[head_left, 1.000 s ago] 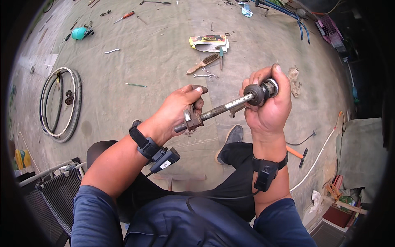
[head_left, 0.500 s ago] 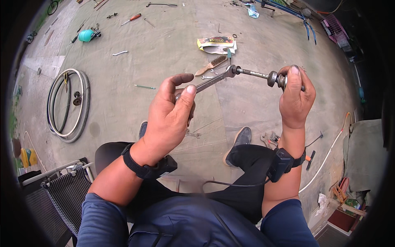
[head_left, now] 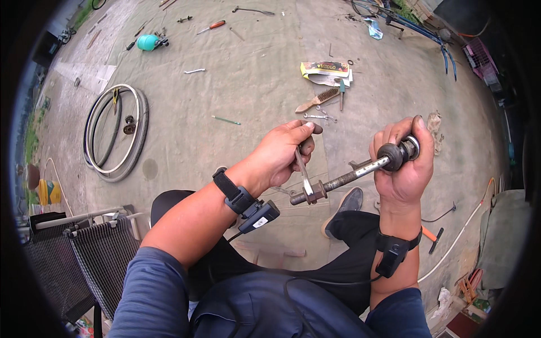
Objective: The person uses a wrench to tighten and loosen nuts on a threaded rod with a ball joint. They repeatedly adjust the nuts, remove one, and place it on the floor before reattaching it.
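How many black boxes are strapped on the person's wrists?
2: one black box is strapped just behind the left hand, another black box just behind the right hand. Both show plainly.

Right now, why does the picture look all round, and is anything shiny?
Head view: a fisheye lens makes the round black edge and bends straight things near it; head view: the light looks soft, with no hard shadows on the grey-green cloth; head view: bright glints show on the metal rod in the right hand and on the wrench in the left hand.
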`<state>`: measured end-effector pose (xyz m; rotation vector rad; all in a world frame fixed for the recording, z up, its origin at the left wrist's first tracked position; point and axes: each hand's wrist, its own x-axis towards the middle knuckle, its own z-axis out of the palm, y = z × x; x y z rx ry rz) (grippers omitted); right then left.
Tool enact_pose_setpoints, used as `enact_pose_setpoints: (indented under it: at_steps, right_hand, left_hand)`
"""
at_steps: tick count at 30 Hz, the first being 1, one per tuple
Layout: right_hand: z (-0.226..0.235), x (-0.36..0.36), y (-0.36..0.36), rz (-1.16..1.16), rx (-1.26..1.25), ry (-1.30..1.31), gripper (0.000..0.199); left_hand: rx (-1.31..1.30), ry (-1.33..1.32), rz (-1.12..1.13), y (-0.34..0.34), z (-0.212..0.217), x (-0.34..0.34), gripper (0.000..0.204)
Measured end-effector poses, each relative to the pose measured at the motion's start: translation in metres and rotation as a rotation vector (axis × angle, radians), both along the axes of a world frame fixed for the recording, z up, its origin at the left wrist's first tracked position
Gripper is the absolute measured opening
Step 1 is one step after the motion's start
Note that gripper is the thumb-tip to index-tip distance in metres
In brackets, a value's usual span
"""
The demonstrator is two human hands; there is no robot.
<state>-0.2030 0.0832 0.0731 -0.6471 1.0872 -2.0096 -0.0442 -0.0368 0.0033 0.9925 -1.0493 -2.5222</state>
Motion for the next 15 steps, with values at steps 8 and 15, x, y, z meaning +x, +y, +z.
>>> enact_pose_setpoints:
  at_steps: [8, 15]
  right_hand:
    - [0.001, -0.033, -0.006, -0.425, 0.198, 0.488, 0.041]
    - [0.001, -0.058, 0.008, -0.458, 0.301, 0.934, 0.029]
  left_hand:
    - [0.345, 0.021, 0.06, 0.087, 0.011, -0.003, 0.044]
    - [-0.472, -0.048, 0.146, 0.054, 0.037, 0.024, 0.042]
